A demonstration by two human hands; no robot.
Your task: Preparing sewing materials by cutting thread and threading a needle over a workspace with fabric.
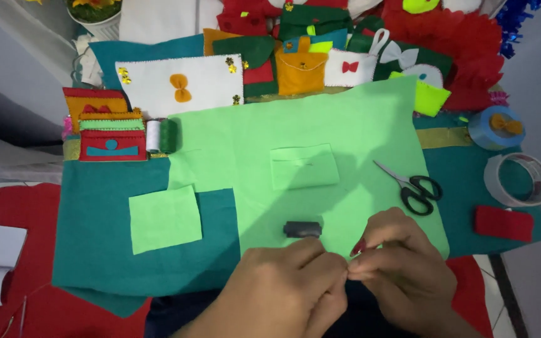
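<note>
My hands meet fingertip to fingertip at the near edge of the light green felt (295,125), left hand (289,281) and right hand (396,263) pinched together on something too small to make out. Just beyond them a black spool (302,229) lies on the felt. Farther up sits a small green patch (303,166). Scissors (411,186) lie to the right, open a little. A green square (164,219) rests on the teal felt (95,244) to the left.
</note>
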